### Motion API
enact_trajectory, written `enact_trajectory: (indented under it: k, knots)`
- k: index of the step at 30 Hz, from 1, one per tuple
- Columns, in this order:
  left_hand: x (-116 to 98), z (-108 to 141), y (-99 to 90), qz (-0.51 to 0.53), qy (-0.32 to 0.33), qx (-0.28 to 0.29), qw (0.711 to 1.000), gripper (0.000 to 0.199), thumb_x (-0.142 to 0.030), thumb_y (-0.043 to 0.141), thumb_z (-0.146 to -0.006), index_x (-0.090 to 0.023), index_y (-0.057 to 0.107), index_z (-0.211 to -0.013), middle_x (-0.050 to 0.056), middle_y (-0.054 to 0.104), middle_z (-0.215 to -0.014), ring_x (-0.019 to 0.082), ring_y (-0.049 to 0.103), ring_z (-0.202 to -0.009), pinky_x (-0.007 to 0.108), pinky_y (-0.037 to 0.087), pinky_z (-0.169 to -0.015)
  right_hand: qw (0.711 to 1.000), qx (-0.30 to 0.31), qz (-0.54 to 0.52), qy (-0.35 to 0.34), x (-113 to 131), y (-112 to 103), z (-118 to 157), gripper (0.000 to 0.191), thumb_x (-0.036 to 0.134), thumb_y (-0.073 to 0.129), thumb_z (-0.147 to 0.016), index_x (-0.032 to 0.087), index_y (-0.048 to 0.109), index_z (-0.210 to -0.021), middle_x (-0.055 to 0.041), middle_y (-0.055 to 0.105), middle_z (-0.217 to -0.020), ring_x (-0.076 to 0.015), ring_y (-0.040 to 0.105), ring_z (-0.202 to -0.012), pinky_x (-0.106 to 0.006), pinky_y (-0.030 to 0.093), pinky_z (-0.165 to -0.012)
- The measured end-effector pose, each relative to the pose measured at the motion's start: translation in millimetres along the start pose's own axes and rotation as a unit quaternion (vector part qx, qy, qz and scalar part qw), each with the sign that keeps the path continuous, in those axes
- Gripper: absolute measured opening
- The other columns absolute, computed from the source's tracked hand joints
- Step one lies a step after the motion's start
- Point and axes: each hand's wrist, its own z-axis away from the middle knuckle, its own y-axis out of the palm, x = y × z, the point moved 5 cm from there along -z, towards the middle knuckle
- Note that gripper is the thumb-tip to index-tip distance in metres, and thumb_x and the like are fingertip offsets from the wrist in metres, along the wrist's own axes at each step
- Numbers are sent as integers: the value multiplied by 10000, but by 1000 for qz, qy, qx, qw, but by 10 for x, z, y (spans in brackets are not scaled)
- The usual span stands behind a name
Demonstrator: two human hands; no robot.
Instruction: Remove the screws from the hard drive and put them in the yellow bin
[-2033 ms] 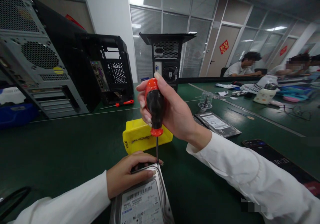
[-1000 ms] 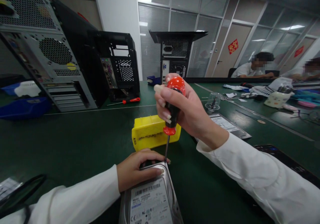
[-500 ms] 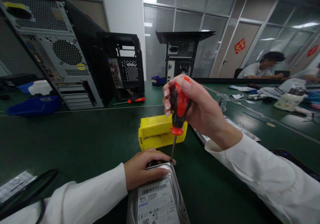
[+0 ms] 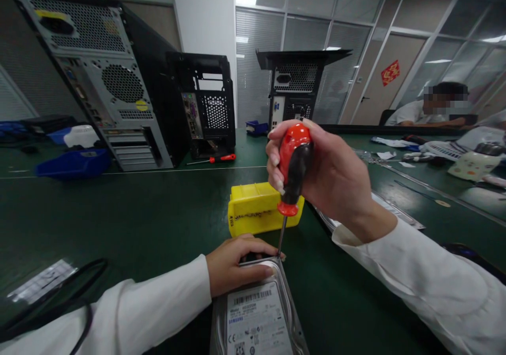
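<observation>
My right hand (image 4: 332, 175) is wrapped round the red and black handle of a screwdriver (image 4: 294, 168). The screwdriver's shaft points down, and its tip meets the far right corner of a silver hard drive (image 4: 256, 318) with a white label. My left hand (image 4: 239, 265) grips the far end of that drive, thumb on the top face and fingers over the far edge, close to the screwdriver tip. Just beyond the drive a yellow bin (image 4: 253, 210) rests on the green table (image 4: 158, 212).
Computer cases (image 4: 122, 80) stand at the back left and centre (image 4: 294, 80). A second screwdriver (image 4: 221, 159) and a blue bin (image 4: 75, 164) lie on the left half. A black cable (image 4: 85, 286) curls at left. Another person (image 4: 438, 104) sits at the far right.
The whole view has shifted, so everything appears slightly further right. My right hand has turned on the screwdriver handle, showing more of its black side. The tip stays at the drive's corner.
</observation>
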Motion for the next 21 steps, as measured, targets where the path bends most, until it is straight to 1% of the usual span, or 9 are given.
enact_trajectory:
  k: [3, 6, 9, 11, 13, 15, 17, 19, 21]
  knots:
    - [27, -2, 7, -3, 1, -2, 1000, 362, -378, 577, -833, -226, 633, -1157, 67, 647, -1118, 237, 582, -995, 344, 437, -897, 1000, -9, -4, 10, -4, -18, -1, 218, 353, 441, -881, 162, 545, -894, -14, 525, -820, -96, 557, -667, -237, 491, -631]
    - [55, -5, 16, 1, 3, -7, 1000, 363, -383, 580, -830, -224, 635, -1152, 70, 647, -1122, 237, 581, -1005, 346, 435, -902, 1000, -14, 4, -3, 3, -24, -5, 150, 310, 538, -839, 166, 495, -840, -6, 543, -823, -93, 570, -665, -235, 498, -632]
    - [67, -8, 21, 2, 4, -8, 1000, 364, -392, 577, -832, -224, 637, -1149, 70, 650, -1115, 238, 582, -1009, 346, 437, -902, 1000, 5, 11, -22, -6, 3, -10, 166, 298, 552, -845, 178, 443, -809, 9, 552, -750, -76, 548, -575, -211, 469, -543]
    - [66, -10, 21, 2, 4, -6, 1000, 370, -400, 576, -832, -227, 634, -1154, 67, 652, -1111, 236, 583, -1000, 344, 441, -897, 1000, 12, 7, -22, -21, 25, -8, 179, 295, 562, -843, 191, 422, -803, 35, 527, -672, -57, 495, -488, -177, 408, -461]
    - [62, -10, 20, 2, 3, -4, 1000, 374, -404, 576, -832, -231, 630, -1159, 63, 652, -1112, 233, 585, -991, 339, 444, -890, 1000, 5, -2, -11, -30, 40, -1, 198, 334, 556, -838, 202, 414, -799, 53, 488, -620, -46, 438, -442, -164, 358, -432]
    - [59, -8, 17, 0, 4, -3, 1000, 371, -398, 575, -833, -232, 630, -1160, 61, 652, -1113, 231, 585, -990, 333, 443, -889, 1000, -4, -5, 9, -32, 52, 9, 212, 420, 472, -861, 211, 444, -846, 40, 484, -634, -64, 442, -477, -191, 382, -474]
    - [56, -6, 15, -4, 4, -3, 1000, 369, -390, 573, -834, -230, 631, -1161, 63, 651, -1111, 234, 584, -992, 334, 441, -890, 1000, -8, 8, 23, -27, 60, 18, 286, 461, 360, -887, 212, 491, -941, 14, 504, -690, -91, 475, -544, -235, 431, -548]
    - [56, -4, 13, -6, 2, -4, 1000, 375, -395, 571, -833, -228, 629, -1164, 66, 649, -1112, 239, 582, -993, 338, 438, -892, 999, -8, 30, 32, -25, 61, 25, 327, 434, 314, -902, 205, 521, -1010, -2, 512, -746, -107, 506, -609, -265, 465, -619]
    - [54, -3, 14, -6, 0, -2, 1000, 380, -404, 567, -835, -231, 626, -1169, 66, 646, -1118, 240, 581, -995, 340, 438, -891, 998, -11, 44, 35, -29, 53, 30, 310, 402, 330, -907, 198, 549, -990, -7, 514, -789, -107, 518, -644, -272, 480, -665]
